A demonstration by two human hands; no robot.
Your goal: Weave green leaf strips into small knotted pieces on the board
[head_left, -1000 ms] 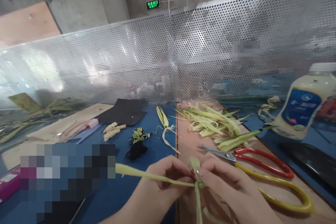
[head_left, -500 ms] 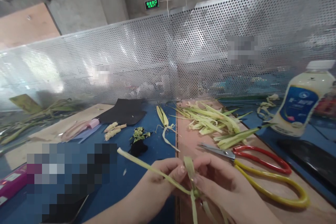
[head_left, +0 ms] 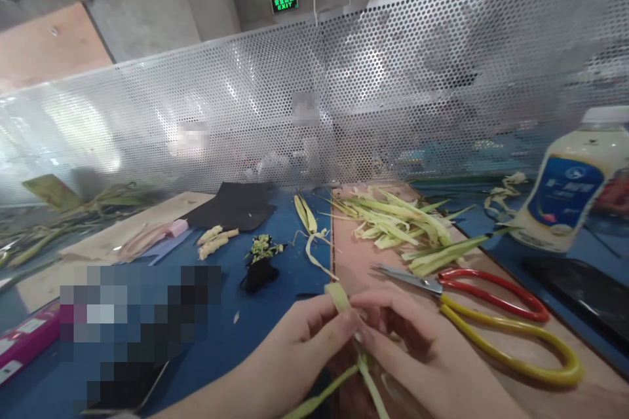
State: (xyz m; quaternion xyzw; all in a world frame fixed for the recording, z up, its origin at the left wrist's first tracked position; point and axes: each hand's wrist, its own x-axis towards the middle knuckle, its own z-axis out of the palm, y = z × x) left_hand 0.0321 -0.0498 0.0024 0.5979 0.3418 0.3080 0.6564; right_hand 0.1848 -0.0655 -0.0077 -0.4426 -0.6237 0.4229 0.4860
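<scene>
My left hand (head_left: 309,340) pinches a pale green leaf strip (head_left: 337,294) between thumb and fingers; its flat end sticks up above the fingertips. Pressed close against it, my right hand (head_left: 413,347) grips the same piece with thumb and forefinger. Long strip ends (head_left: 366,376) hang below both hands towards the bottom edge. The knot or fold at the fingertips is mostly hidden. Just right of my right hand lie scissors (head_left: 432,285) with one red and one yellow handle. Beyond them is a pile of pale green leaf strips (head_left: 393,219).
A brown board (head_left: 354,262) lies on the blue table (head_left: 221,347). At right stand a drink bottle (head_left: 560,190) and a dark phone-like object (head_left: 584,294). Black paper (head_left: 230,206), small woven pieces (head_left: 216,242) and a tied leaf bundle (head_left: 305,213) lie farther back, before a perforated metal screen (head_left: 221,111).
The long strip end that stretched left across my left hand now hangs down below the hands. The upright flat end has tipped left, and my left thumb has shifted towards my right fingertips.
</scene>
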